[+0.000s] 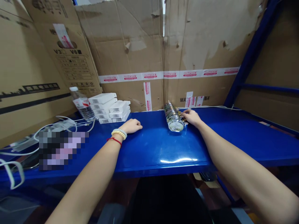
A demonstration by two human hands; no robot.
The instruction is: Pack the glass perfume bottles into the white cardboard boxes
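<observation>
The person's right hand (pixel 192 117), fingers bent, touches the small metallic pieces (pixel 185 123) beside the row of glass jars (pixel 174 119) on the blue table (pixel 149 146), any grip unclear; the left hand (pixel 132 126) rests loosely curled, its palm hidden.

- "V3" and "V6" are printed on the cardboard panel (pixel 87 70) at the left, and the V6 box is filled in dark
- "MA" and "NA" show on the back cardboard (pixel 219 90), with tape (pixel 189 100) over the letters between
- there's lettering in a dark band on the far-left cardboard (pixel 23 62), too blurry for me tbh
- red print on the white tape strip (pixel 183 74) and the bottle label (pixel 81 103): can't make it out
</observation>
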